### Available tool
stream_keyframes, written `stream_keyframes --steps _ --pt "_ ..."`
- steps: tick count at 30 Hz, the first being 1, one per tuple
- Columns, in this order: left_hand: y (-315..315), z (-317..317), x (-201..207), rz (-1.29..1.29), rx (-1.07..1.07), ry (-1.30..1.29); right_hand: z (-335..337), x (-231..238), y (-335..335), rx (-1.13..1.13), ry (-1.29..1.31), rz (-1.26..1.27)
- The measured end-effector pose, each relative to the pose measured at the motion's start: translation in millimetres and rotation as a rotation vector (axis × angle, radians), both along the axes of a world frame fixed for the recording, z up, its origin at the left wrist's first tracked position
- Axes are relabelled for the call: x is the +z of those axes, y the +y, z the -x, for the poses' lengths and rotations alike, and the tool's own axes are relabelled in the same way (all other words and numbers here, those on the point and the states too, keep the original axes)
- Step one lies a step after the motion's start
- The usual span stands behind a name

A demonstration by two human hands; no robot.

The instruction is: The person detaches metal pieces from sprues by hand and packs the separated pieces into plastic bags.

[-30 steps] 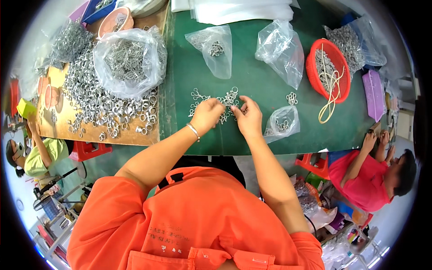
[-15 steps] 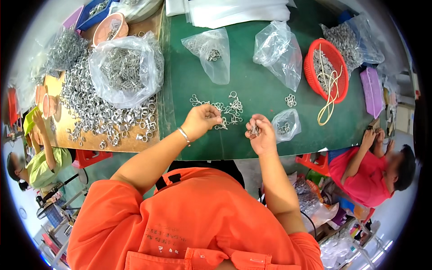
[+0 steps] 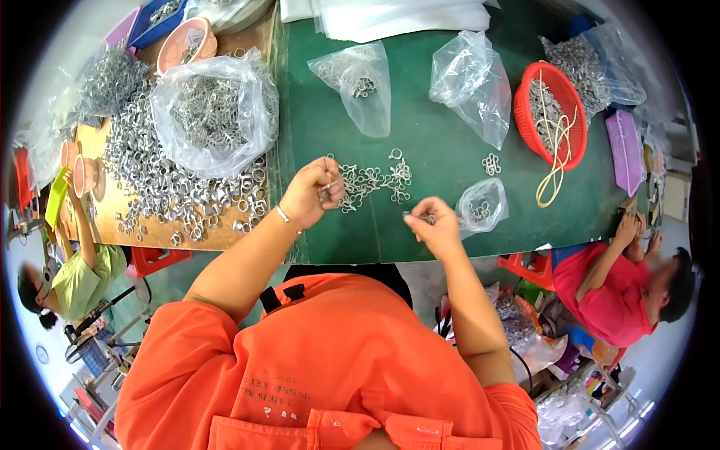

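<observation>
The green table point(image 3: 420, 135) is carrying the work of a person in an orange top, and most of the stock is still lying unsorted: a broad heap of loose metal rings point(image 3: 172, 199) is spreading over the brown board point(image 3: 105, 150) at the left, with a large clear bag of rings point(image 3: 214, 112) sitting on top of it. Farther right, a red basket point(image 3: 525, 120) is holding more metal parts and some rubber bands, and two nearly empty clear bags point(image 3: 360, 86) are lying near the far edge. In front of the person a short scatter of ring pieces point(image 3: 371, 178) is lying on the table, seemingly the batch in hand. The left hand point(image 3: 311, 193) is reaching into that scatter, its grip pinching a piece at the near end. The right hand point(image 3: 433, 225) is hovering just beside a small clear bag point(image 3: 481, 206), its grip closing narrowly on a small metal piece point(image 3: 420, 218). That bag is holding only a few pieces, so the work is judged to be at an early stage, with much left.
</observation>
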State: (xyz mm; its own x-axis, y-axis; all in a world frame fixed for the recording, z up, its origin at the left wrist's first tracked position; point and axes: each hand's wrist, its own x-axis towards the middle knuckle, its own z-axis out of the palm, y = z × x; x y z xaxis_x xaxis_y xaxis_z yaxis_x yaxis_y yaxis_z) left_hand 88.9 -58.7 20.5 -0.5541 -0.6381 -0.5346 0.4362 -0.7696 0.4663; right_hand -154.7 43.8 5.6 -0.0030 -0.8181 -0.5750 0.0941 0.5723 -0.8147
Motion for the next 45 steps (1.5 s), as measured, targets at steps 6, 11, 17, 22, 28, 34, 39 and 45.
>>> stream_keyframes --steps 6,11,17,22,28,34,39,45 --pt "-7.2 19.1 10.1 0.215 -0.313 -0.551 -11.9 5.7 -14.2 -0.102 0.106 -0.005" --pt "11.3 43.5 -11.3 1.279 -0.424 -1.232 -29.0 -2.9 -18.3 0.222 0.792 0.425" --pt "14.3 32.4 -7.1 0.947 -0.308 -0.936 -8.6 18.5 -24.0 -0.221 -0.556 -0.07" --pt "0.1 13.5 -6.9 0.165 -0.116 -0.458 -31.0 0.8 -41.5 0.146 0.642 0.433" --pt "-4.6 7.7 10.8 0.019 -0.025 -0.197 -25.9 -7.3 -25.7 0.237 0.842 0.593" --pt "-9.9 32.2 -4.6 1.182 -0.4 -1.164 0.2 1.8 -15.2 -0.295 -0.62 0.024" --pt "-6.5 41.0 -7.3 1.258 -0.462 -1.231 -38.2 3.9 -37.0 0.219 0.803 0.413" --pt "-11.2 29.6 -2.0 0.837 -0.319 -0.862 -23.5 -5.8 -28.1 0.1 0.857 0.55"
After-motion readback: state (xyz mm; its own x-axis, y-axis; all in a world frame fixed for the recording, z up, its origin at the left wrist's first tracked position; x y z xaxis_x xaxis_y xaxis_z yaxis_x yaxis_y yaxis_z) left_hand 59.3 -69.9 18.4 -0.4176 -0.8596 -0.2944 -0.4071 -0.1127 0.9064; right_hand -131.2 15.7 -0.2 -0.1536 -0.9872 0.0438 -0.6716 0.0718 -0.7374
